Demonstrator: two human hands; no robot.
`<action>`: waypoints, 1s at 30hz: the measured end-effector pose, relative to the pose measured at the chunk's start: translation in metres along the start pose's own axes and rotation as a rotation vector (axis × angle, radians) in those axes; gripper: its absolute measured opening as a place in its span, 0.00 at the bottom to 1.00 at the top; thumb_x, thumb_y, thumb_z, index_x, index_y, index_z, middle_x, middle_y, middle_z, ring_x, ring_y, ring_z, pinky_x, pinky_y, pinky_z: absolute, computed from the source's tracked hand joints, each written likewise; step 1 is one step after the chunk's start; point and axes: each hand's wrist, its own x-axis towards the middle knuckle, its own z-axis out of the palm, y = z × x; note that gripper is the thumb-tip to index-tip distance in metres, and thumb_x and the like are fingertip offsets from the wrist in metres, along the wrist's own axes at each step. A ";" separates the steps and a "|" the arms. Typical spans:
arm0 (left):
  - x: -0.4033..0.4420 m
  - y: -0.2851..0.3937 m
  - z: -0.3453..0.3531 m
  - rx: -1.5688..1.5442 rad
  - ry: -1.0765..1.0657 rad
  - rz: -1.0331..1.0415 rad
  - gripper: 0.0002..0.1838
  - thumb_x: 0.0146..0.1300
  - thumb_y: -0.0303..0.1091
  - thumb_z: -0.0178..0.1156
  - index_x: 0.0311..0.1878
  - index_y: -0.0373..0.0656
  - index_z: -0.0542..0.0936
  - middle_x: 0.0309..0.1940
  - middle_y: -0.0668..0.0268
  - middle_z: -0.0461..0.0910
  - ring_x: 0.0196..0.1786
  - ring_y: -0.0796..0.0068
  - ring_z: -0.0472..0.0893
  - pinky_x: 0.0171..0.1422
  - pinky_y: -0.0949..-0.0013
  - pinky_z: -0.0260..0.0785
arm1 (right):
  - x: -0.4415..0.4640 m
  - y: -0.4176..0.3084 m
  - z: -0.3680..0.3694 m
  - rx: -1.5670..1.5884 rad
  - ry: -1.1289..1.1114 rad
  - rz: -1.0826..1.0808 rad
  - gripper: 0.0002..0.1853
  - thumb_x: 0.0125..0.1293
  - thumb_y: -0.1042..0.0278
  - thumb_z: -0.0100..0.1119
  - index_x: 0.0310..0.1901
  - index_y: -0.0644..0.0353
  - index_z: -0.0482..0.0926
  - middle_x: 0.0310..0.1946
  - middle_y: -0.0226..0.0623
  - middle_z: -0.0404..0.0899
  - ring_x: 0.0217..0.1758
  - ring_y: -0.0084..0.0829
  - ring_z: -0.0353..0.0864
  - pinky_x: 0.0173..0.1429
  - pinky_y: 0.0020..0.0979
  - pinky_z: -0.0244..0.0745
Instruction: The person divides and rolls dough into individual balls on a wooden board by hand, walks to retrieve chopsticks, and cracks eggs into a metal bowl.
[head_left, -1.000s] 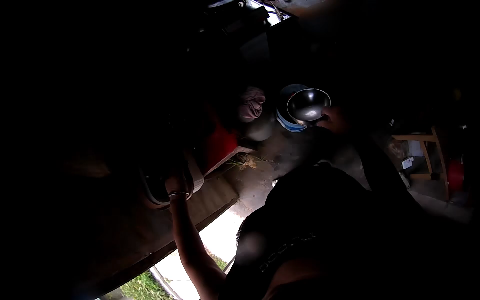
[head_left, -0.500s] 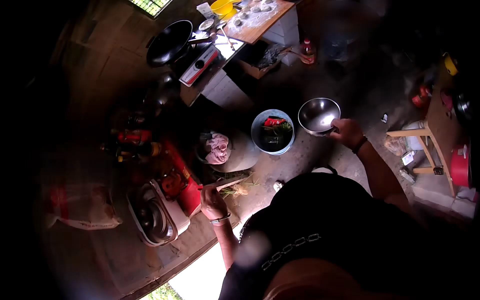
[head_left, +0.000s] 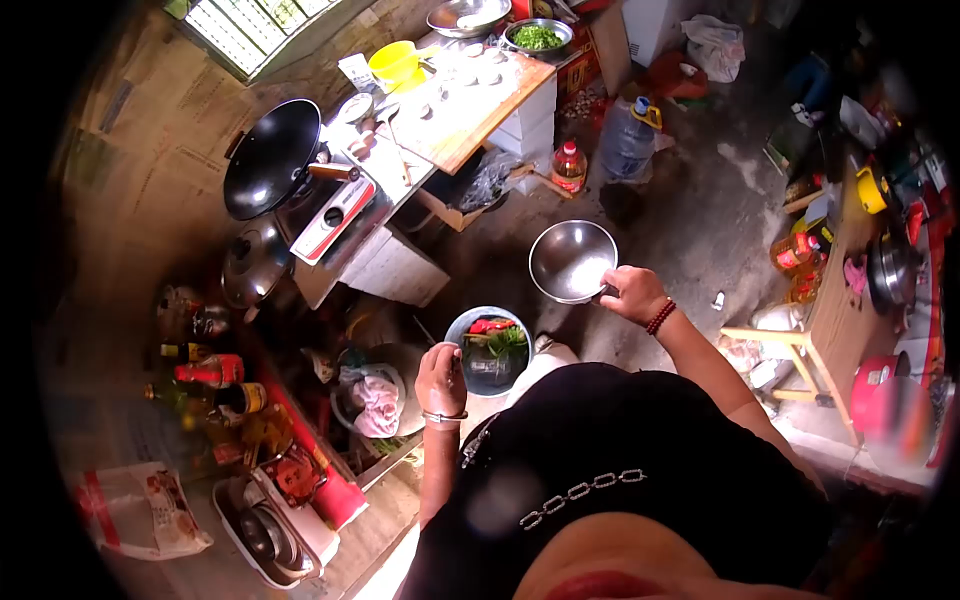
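My right hand [head_left: 636,294] grips the near right rim of a shiny metal bowl [head_left: 573,260], held out over the floor with its hollow side showing. My left hand [head_left: 441,380] is raised with its fingers curled together. Whatever those fingers may hold, I cannot make it out. Beside the left hand stands a blue-grey bucket [head_left: 483,374] with green leaves and red wrappers inside. A pink cloth [head_left: 379,404] hangs over a tub left of that hand.
A black wok [head_left: 272,160] sits on a stove [head_left: 335,219]. Dough pieces lie on a floured board [head_left: 450,110]. An oil bottle [head_left: 569,168] and a large water jug [head_left: 628,140] stand on the floor. A wooden table [head_left: 850,300] is at the right.
The view has brightened and shifted, showing more of the room's far side. My left hand has risen to beside the bucket. My right hand still holds the bowl.
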 end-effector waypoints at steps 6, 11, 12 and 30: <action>0.100 -0.008 0.019 -0.027 -0.035 0.096 0.04 0.59 0.25 0.60 0.37 0.41 0.77 0.37 0.61 0.80 0.40 0.59 0.80 0.43 0.63 0.73 | 0.096 0.039 -0.004 -0.017 0.039 -0.060 0.14 0.49 0.58 0.67 0.34 0.58 0.81 0.26 0.43 0.78 0.31 0.43 0.79 0.39 0.40 0.75; 0.158 -0.014 0.035 0.001 -0.086 0.063 0.04 0.59 0.24 0.62 0.36 0.40 0.77 0.37 0.62 0.81 0.41 0.59 0.81 0.43 0.64 0.75 | 0.197 0.064 0.014 0.066 0.034 -0.124 0.16 0.50 0.55 0.68 0.33 0.60 0.82 0.26 0.42 0.80 0.29 0.40 0.80 0.35 0.37 0.75; 0.168 -0.014 0.042 -0.003 -0.084 0.055 0.04 0.59 0.24 0.62 0.35 0.40 0.77 0.37 0.62 0.81 0.40 0.59 0.82 0.43 0.64 0.75 | 0.220 0.069 0.020 0.061 0.031 -0.167 0.16 0.50 0.55 0.69 0.32 0.60 0.82 0.26 0.42 0.80 0.29 0.41 0.80 0.35 0.37 0.74; 0.224 0.074 0.129 0.298 0.388 -0.766 0.16 0.44 0.23 0.62 0.40 0.45 0.75 0.39 0.64 0.76 0.43 0.58 0.77 0.43 0.60 0.73 | 0.540 0.146 0.116 0.217 -0.369 -0.738 0.23 0.60 0.56 0.67 0.54 0.58 0.77 0.31 0.42 0.82 0.31 0.35 0.82 0.38 0.38 0.76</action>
